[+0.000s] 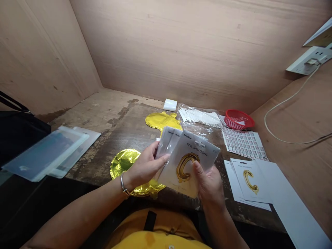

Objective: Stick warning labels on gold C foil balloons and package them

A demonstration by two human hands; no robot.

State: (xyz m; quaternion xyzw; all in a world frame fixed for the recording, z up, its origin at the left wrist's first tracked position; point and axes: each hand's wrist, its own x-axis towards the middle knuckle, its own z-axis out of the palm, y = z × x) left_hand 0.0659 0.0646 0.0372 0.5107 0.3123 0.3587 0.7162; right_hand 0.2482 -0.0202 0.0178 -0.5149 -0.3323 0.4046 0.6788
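At about 9 o'clock of the left hand (146, 159), out at the edge, sat a black item (20, 135), with clear plastic sleeves (46, 152) beside it on the worn tabletop (103, 147). Shiny gold foil (123, 159) lay just beside that hand at 9 o'clock and ran beneath it toward 6, partly hidden; a metal bracelet (124, 185) circled the wrist. The left hand was closed on the edges of several printed cards (185, 166), thumb in front, and the cards were fanned out at its 3 o'clock. Another gold foil piece (163, 120) lay beyond it at 1 o'clock, with a small white packet (170, 104) farther along the same line.

The cards leaned at 10 o'clock of the right hand (211, 181), which gripped the front one, its thumb pressed beside the golden C. At that hand's 12 lay a clear bag of white strips (199, 117); at 1, a red basket (238, 121); between 1 and 2, a label sheet (245, 143). Well apart at 3 o'clock lay more C cards (250, 183), touching a long white sheet (293, 204) between 3 and 4.
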